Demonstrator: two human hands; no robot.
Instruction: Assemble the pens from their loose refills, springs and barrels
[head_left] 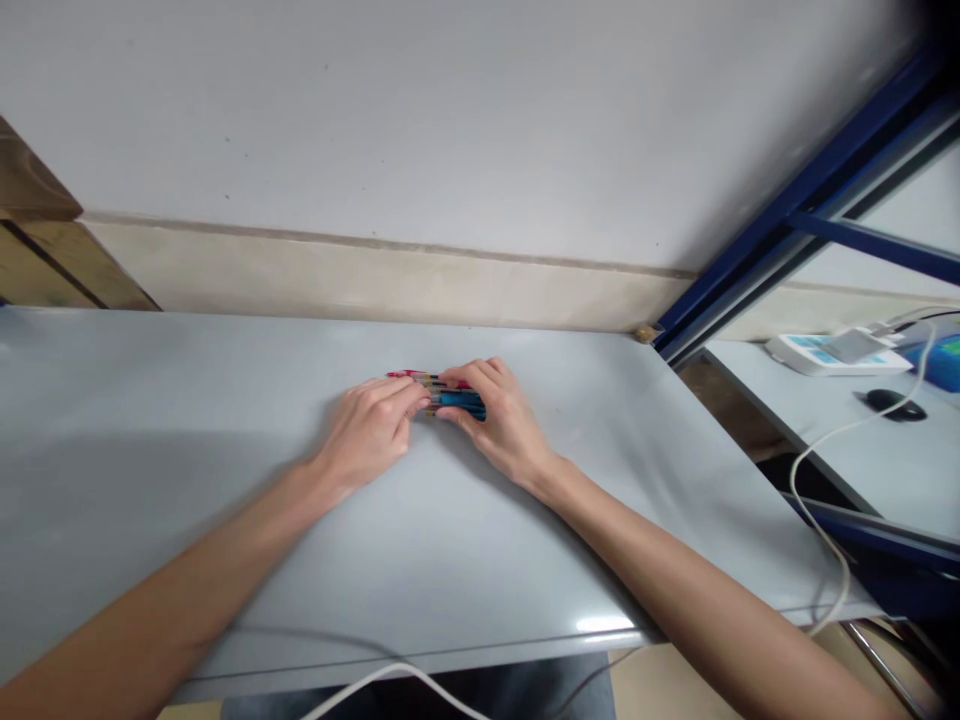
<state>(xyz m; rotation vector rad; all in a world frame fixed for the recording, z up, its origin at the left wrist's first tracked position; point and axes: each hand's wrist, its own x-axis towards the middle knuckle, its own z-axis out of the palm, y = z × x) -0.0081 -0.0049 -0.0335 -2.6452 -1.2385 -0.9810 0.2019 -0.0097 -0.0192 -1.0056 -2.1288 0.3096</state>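
A small bunch of pens [459, 400] lies crosswise on the grey table [420, 560], with blue, red and clear barrels showing between my hands. My left hand [379, 415] is closed round its left end, fingers bent over the top. At the other end, my right hand [499, 415] grips the bunch between thumb and fingers. One red tip pokes out above my left fingers. Much of the pens is hidden under both hands, so I cannot tell each one apart.
A wall rises behind the table. Blue metal framing [795, 220] stands to the right. Beyond it, another desk holds a black mouse [896, 404] and a white device [836, 354]. A white cable [799, 480] hangs by the right edge; another [397, 668] crosses the front.
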